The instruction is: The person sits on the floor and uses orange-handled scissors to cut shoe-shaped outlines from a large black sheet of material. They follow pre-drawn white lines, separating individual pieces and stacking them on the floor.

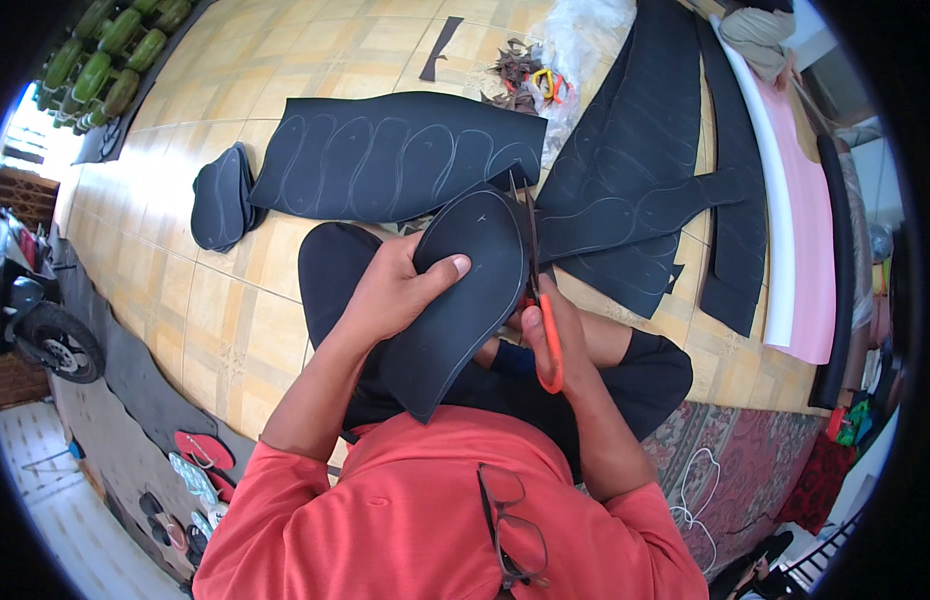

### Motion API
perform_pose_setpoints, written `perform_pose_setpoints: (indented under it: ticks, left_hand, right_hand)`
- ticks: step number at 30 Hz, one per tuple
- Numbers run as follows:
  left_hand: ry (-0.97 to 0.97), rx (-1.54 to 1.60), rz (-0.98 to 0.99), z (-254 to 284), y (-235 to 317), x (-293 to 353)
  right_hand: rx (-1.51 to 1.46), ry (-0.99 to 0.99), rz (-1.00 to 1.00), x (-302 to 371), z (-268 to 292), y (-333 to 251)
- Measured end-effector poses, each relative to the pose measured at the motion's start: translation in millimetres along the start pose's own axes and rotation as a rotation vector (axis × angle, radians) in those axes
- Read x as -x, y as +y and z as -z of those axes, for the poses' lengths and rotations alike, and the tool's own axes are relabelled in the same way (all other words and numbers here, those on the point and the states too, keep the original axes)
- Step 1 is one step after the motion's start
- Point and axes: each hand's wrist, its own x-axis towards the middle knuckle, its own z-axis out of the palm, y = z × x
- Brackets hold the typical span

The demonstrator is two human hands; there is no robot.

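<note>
My left hand [397, 288] grips a black foam-like sheet piece [470, 290] above my lap, thumb on top and fingers hidden beneath. A pale curved sole-shaped outline is drawn on it. Orange-handled scissors [551, 345] are in my right hand [570, 330], their blades pointing away from me along the piece's right edge. Beyond the blades, a longer black strip [635, 217] with more outlines stretches to the right; I cannot tell whether it still joins the held piece. A stack of cut black sole shapes [221, 200] lies on the floor at the left.
A black sheet [385, 160] with several sole outlines lies ahead. Dark scraps [517, 75] and clear plastic [585, 50] are beyond it. Larger black sheets [625, 120] and a pink-and-white roll [800, 220] lie right, near another person's hand [788, 72]. Sandals [205, 450] and a motorbike [55, 320] are left.
</note>
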Motion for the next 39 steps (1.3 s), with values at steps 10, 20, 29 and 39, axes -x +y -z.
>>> perform_pose_setpoints:
  ticks: [10,20,29,39]
  left_hand:
    - [-0.082,0.109,0.094,18.7,-15.5,-1.1]
    - [0.137,0.298,-0.01,82.2,-42.3,-6.1]
    - [0.765,0.231,-0.13,278.3,-75.2,-17.7]
    - [0.925,-0.728,0.309,469.8,-193.6,-67.5]
  right_hand:
    - [-0.012,-0.168,-0.167,-1.6,2.2,9.4]
    - [-0.322,-0.091,-0.286,-8.8,-31.0,34.6]
    - [-0.204,-0.098,-0.416,-14.8,-54.1,46.4]
    - [-0.082,-0.127,-0.439,-46.9,-82.6,36.3]
